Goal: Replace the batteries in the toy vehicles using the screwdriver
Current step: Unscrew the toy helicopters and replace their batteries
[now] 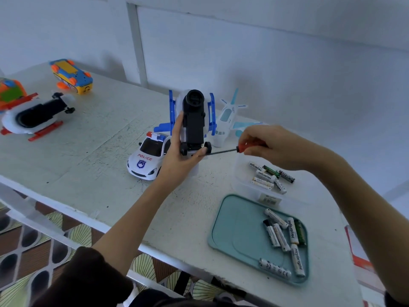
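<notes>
My left hand point(181, 156) grips a blue-and-white toy helicopter point(193, 120), held above the table with its black underside facing me. My right hand point(274, 147) holds a red-handled screwdriver point(221, 151); its dark shaft points left and the tip meets the lower end of the black underside by the small wheels. A clear box point(243, 185) with several batteries sits below my right hand. Nearer me, a teal tray point(232, 229) holds several more batteries.
A white police car point(147, 158) and a white-and-blue plane point(228, 122) stand behind the held toy. At the left lie a red-and-white helicopter point(37, 116), belly up, a yellow-blue vehicle point(72, 76) and an orange toy point(11, 91). A wall backs the table; its front edge point(110, 227) is close.
</notes>
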A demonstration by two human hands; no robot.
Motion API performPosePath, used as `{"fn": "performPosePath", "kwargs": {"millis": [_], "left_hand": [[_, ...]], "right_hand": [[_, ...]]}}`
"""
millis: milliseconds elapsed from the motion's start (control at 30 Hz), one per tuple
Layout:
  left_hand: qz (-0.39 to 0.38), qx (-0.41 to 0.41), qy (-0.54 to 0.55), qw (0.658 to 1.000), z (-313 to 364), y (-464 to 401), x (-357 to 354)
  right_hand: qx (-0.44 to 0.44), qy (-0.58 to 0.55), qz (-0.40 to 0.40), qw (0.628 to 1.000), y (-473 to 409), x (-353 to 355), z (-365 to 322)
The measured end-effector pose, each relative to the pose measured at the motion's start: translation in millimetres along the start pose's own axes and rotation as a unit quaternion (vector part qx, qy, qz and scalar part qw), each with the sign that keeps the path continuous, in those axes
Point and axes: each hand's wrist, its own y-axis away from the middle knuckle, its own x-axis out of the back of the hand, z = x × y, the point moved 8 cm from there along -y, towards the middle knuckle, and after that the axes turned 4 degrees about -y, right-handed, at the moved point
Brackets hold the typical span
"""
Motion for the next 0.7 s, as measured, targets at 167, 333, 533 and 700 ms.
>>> {"fn": "performPosePath", "kwargs": {"millis": [167, 333, 533, 700], "left_hand": [[-0.002, -0.004, -0.013, 1.0, 1, 0, 0], [-0.007, -0.006, -0.022, 1.0, 1, 0, 0], [-0.013, 0.001, -0.037, 0.999, 5, 2, 0], [-0.013, 0.002, -0.029, 1.0, 6, 3, -1]], "right_hand": [[0.058, -0.002, -0.083, 0.995, 2, -56, -6], [0.154, 0.055, -0.046, 0.985, -4, -94, -23], [0.222, 0.124, 0.006, 0.967, -8, -130, -34], [0.235, 0.121, 0.003, 0.964, -12, -139, -32]]}}
